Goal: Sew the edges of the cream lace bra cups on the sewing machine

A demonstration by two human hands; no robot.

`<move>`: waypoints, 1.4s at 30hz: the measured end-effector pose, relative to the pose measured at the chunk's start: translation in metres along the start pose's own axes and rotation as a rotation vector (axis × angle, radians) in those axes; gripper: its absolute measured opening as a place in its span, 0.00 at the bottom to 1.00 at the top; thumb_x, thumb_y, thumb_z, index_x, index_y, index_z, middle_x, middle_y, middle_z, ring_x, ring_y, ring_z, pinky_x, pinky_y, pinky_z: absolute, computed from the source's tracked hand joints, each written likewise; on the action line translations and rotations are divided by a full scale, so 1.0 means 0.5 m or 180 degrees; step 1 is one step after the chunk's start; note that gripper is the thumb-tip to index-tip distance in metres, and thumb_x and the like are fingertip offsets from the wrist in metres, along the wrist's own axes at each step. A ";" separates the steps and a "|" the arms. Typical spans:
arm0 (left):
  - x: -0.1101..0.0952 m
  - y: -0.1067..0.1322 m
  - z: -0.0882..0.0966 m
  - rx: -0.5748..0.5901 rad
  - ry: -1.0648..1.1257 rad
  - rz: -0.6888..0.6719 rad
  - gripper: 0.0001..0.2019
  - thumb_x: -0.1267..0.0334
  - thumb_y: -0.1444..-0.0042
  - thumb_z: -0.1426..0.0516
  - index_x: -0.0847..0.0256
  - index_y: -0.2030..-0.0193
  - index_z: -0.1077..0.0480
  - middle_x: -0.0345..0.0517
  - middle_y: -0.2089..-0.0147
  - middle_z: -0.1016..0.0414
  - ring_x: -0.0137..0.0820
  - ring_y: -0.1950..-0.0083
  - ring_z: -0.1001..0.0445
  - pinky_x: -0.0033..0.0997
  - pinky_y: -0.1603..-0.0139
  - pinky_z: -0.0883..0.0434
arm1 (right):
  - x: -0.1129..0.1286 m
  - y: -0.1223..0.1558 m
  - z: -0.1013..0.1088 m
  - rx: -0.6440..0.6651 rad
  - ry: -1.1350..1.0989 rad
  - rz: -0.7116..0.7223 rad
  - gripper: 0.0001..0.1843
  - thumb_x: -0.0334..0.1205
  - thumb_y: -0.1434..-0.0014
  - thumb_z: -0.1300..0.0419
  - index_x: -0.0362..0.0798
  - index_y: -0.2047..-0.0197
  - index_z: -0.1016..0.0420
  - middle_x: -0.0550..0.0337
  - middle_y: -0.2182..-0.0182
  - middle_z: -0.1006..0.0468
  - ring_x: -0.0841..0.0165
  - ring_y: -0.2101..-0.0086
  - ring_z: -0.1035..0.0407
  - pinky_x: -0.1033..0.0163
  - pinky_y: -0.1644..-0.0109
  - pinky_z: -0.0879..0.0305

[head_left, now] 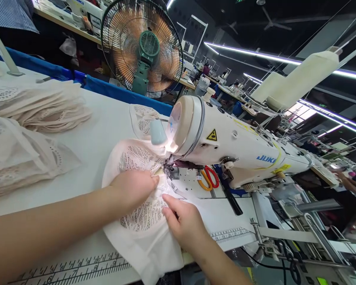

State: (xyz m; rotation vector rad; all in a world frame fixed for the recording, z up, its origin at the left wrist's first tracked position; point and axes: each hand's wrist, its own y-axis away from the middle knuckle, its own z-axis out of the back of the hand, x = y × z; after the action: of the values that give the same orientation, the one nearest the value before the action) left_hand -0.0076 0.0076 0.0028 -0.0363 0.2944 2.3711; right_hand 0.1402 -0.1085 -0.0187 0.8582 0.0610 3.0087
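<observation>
A cream lace fabric piece [136, 233] lies on the white table under the needle of a white Juki sewing machine [225, 146]. My left hand [135, 188] rests flat on the lace just left of the presser foot [170, 171], fingers pressed together on the cloth. My right hand [184, 223] lies on the near part of the same fabric, fingers curled and pinching its edge. The machine's lamp lights the needle area.
Stacks of cream lace pieces [32, 130] lie at the left of the table [91, 130]. Scissors with red and orange handles [208, 178] sit on the machine bed. A standing fan [142, 47] is behind. Ruler marks [77, 269] run along the table's front edge. Another person's hand [348, 184] shows far right.
</observation>
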 end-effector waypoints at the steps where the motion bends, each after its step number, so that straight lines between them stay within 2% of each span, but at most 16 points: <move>1: -0.001 -0.002 0.007 0.0126 -0.0113 -0.0019 0.30 0.76 0.56 0.44 0.63 0.43 0.28 0.55 0.63 0.25 0.43 0.71 0.25 0.36 0.72 0.34 | 0.002 -0.004 0.004 0.0087 0.0106 -0.0050 0.25 0.40 0.38 0.51 0.42 0.42 0.25 0.52 0.69 0.19 0.60 0.68 0.27 0.60 0.66 0.38; 3: -0.002 -0.005 0.016 0.0340 -0.0342 -0.0059 0.31 0.77 0.55 0.44 0.64 0.40 0.31 0.56 0.61 0.25 0.45 0.69 0.24 0.36 0.71 0.33 | 0.007 -0.013 0.013 0.0219 0.0293 -0.0133 0.24 0.39 0.37 0.51 0.43 0.41 0.26 0.51 0.66 0.18 0.60 0.65 0.26 0.61 0.65 0.37; 10: -0.006 -0.018 0.032 0.0340 -0.0334 -0.0217 0.27 0.78 0.52 0.47 0.68 0.42 0.31 0.56 0.61 0.24 0.46 0.66 0.23 0.36 0.71 0.32 | 0.007 -0.030 0.022 0.0412 0.0599 -0.0272 0.23 0.38 0.35 0.49 0.46 0.39 0.29 0.51 0.63 0.19 0.59 0.62 0.26 0.61 0.62 0.37; 20: -0.008 -0.030 0.047 0.0583 -0.0317 -0.0127 0.30 0.77 0.49 0.46 0.63 0.37 0.34 0.54 0.59 0.23 0.44 0.63 0.23 0.34 0.70 0.32 | 0.009 -0.033 0.024 0.0518 0.0694 -0.0303 0.23 0.39 0.34 0.50 0.47 0.38 0.30 0.53 0.62 0.19 0.61 0.61 0.27 0.61 0.62 0.38; 24: -0.003 -0.039 0.049 0.0566 -0.0277 -0.0083 0.32 0.78 0.49 0.46 0.63 0.35 0.36 0.54 0.56 0.22 0.44 0.60 0.23 0.33 0.67 0.31 | 0.013 -0.040 0.027 0.0581 0.0852 -0.0368 0.24 0.41 0.33 0.50 0.48 0.36 0.33 0.54 0.62 0.19 0.60 0.60 0.26 0.61 0.62 0.38; 28: 0.007 -0.052 0.051 0.0453 -0.0119 -0.0029 0.25 0.77 0.44 0.50 0.64 0.41 0.30 0.56 0.56 0.21 0.45 0.58 0.23 0.35 0.65 0.31 | 0.015 -0.055 0.028 0.0560 0.1121 -0.0417 0.25 0.43 0.32 0.51 0.50 0.34 0.35 0.55 0.63 0.18 0.59 0.61 0.25 0.61 0.66 0.39; 31: 0.016 -0.062 0.047 0.0328 -0.0039 -0.0014 0.25 0.76 0.44 0.51 0.64 0.41 0.29 0.57 0.55 0.21 0.45 0.61 0.23 0.36 0.66 0.31 | 0.016 -0.060 0.029 0.0525 0.1292 -0.0359 0.24 0.43 0.32 0.52 0.50 0.35 0.34 0.56 0.65 0.18 0.60 0.64 0.25 0.61 0.69 0.42; 33: 0.022 -0.065 0.044 0.0213 -0.0029 -0.0072 0.25 0.76 0.44 0.52 0.63 0.41 0.29 0.56 0.55 0.22 0.45 0.61 0.23 0.37 0.67 0.31 | 0.016 -0.054 0.031 0.0492 0.1378 -0.0311 0.23 0.42 0.32 0.52 0.51 0.36 0.33 0.56 0.65 0.19 0.61 0.65 0.26 0.61 0.71 0.44; 37: 0.032 -0.053 0.043 0.0000 -0.0127 -0.0153 0.21 0.70 0.39 0.56 0.64 0.50 0.24 0.59 0.49 0.26 0.47 0.59 0.24 0.42 0.65 0.30 | 0.011 -0.027 0.036 0.0472 0.1591 -0.0090 0.22 0.38 0.33 0.53 0.52 0.40 0.29 0.56 0.67 0.20 0.62 0.66 0.27 0.60 0.72 0.48; 40: 0.043 -0.022 0.027 -0.0373 -0.0357 -0.0491 0.23 0.67 0.37 0.59 0.63 0.54 0.23 0.59 0.38 0.32 0.50 0.46 0.28 0.47 0.53 0.29 | 0.004 -0.009 0.043 0.0645 0.1602 0.0041 0.23 0.35 0.35 0.51 0.54 0.40 0.29 0.55 0.66 0.21 0.61 0.65 0.27 0.60 0.72 0.50; 42: 0.056 0.003 0.002 -0.0730 -0.0467 -0.0834 0.22 0.58 0.36 0.56 0.62 0.54 0.22 0.58 0.36 0.32 0.53 0.39 0.33 0.53 0.41 0.35 | 0.000 -0.005 0.047 0.0751 0.1555 0.0046 0.24 0.34 0.36 0.51 0.54 0.39 0.31 0.55 0.65 0.21 0.61 0.65 0.27 0.61 0.72 0.51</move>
State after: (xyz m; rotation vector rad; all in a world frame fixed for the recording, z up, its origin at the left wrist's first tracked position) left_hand -0.0290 0.0255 0.0012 -0.0083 -0.0518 2.1221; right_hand 0.1528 -0.1050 0.0013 0.1067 0.4193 3.1877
